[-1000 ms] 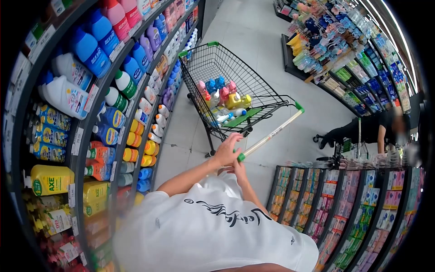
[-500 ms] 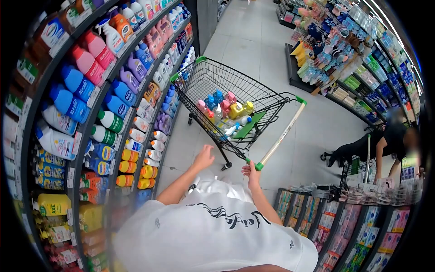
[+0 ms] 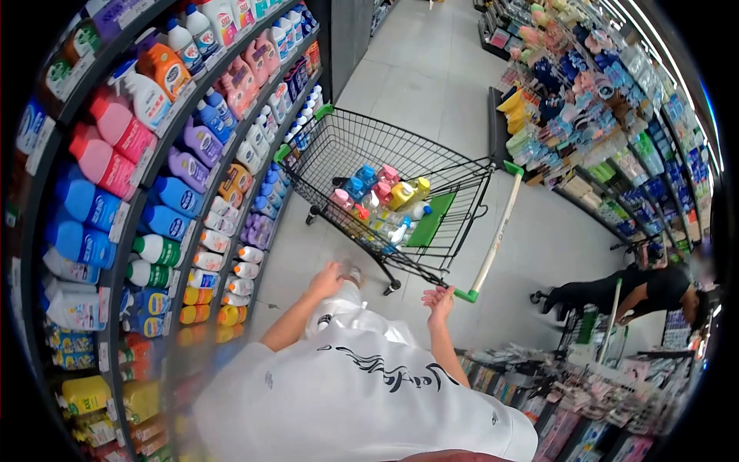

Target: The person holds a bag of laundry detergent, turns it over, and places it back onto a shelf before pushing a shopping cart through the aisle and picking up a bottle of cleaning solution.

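Observation:
My left hand (image 3: 328, 279) hangs low over the floor between the shelves and the cart. It holds nothing, and its fingers are loosely bent and apart. Beside the rear corner of a black wire shopping cart (image 3: 385, 127) is my right hand (image 3: 439, 302). Its fingers are apart, with the tips right at the cart's frame near the green end of the pale push handle (image 3: 500, 231). Inside the basket, blue, pink and yellow bottles (image 3: 402, 195) stand together, with white spray bottles (image 3: 400, 231) by the green seat flap (image 3: 431, 221).
Shelves of cleaning bottles (image 3: 181, 196) curve along my left. Racks of hanging goods (image 3: 593, 100) line the right side. At lower right, a person in black (image 3: 647, 292) bends beside another cart (image 3: 585, 327). Grey tiled floor (image 3: 400, 61) runs ahead past the cart.
The view has shifted, so the left shelves sit lower and further left. My left hand is lower in front of me. My right hand appears slightly further from the handle's end. The other person bends lower.

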